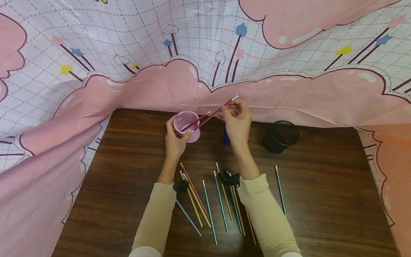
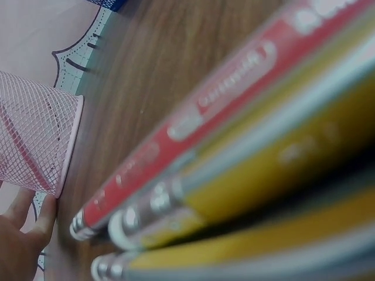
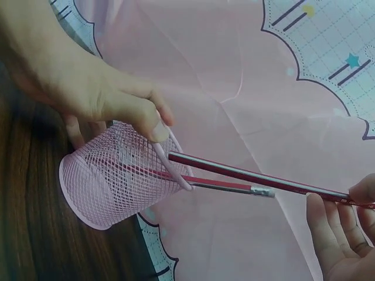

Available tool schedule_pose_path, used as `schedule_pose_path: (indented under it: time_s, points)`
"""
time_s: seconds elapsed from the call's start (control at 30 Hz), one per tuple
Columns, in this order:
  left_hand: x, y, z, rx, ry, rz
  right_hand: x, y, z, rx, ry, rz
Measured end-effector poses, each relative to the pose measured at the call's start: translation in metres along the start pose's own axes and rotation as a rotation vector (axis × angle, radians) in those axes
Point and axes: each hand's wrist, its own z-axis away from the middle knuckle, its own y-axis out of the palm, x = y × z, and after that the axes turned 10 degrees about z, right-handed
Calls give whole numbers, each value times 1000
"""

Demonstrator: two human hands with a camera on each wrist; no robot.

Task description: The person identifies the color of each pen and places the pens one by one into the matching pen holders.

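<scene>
My left hand [image 1: 176, 141] grips a pink mesh pencil cup [image 3: 111, 181] by its side and rim, thumb over the rim. The cup is tilted, its mouth turned toward my right hand [image 1: 238, 119]. That hand pinches a red striped pencil [image 3: 252, 175] near its eraser end, and the pencil slants down with its other end at the cup's mouth. Inside the cup leans another red pencil [image 1: 200, 118], eraser sticking out past the rim. In the left wrist view, the cup's mesh base shows beyond blurred yellow pencils [image 2: 263, 181] close to the camera.
Several green, yellow and red pencils lie on the brown table [image 1: 128, 171] between and under my forearms; one green pencil [image 1: 280, 189] lies apart at right. A black mesh cup [image 1: 276, 141] stands at back right. My right hand partly hides a blue container [image 1: 226, 135]. Patterned cloth [image 1: 154, 89] hangs behind.
</scene>
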Motion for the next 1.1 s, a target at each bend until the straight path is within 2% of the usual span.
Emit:
schedule_pose_path:
  time_s: [0.33, 0.5, 0.6, 0.77, 0.87, 0.93, 1.1]
  points:
    - [-1, -3, -1, -7, 23, -21, -3, 9, 3, 40, -48, 82]
    - [1, -1, -2, 1, 32, 21, -7, 9, 2, 31, -41, 214]
    - [0, 1, -2, -5, 33, 39, -8, 8, 3, 57, -45, 276]
    - [-20, 3, 4, -5, 75, 45, 0, 6, 9, 123, -34, 273]
    - [-33, 4, 6, 11, 97, 47, 11, 4, 15, 121, -27, 281]
    - [-34, 4, 6, 19, 111, 60, 16, 4, 18, 112, -30, 287]
    - [-37, 1, 7, 15, 109, 61, -9, 2, 11, 85, -57, 304]
